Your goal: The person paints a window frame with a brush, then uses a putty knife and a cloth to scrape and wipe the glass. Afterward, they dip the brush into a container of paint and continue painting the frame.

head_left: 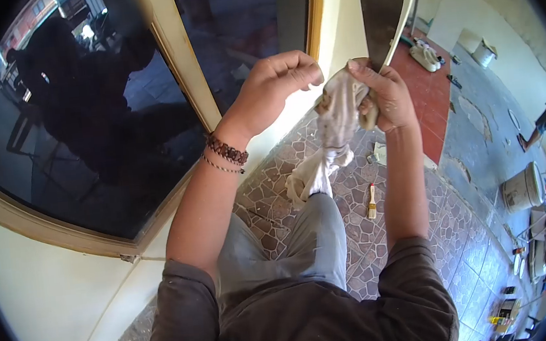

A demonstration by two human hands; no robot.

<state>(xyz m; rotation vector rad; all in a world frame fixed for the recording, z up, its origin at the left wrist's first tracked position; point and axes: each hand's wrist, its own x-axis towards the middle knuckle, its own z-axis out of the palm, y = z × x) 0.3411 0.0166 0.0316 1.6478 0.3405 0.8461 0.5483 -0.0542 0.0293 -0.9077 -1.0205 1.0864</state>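
My right hand (391,98) is closed around a putty knife (383,21) and a stained whitish rag (339,113). The knife's wide dark blade points up, while its handle is mostly hidden by hand and cloth. Below the hand the rag hangs twisted, its lower end spreading out above the floor near my knee. Just left of the rag's top is my left hand (284,78), with its fingers curled together. Whether anything is pinched in them is hidden. Braided bracelets (227,150) circle the left wrist.
A dark glass window (86,109) in a wooden frame (178,49) stands close on the left. On the stone-patterned floor lies a paintbrush (372,202). Farther right are a bucket (522,187), several tools and containers, and another person's leg (533,135).
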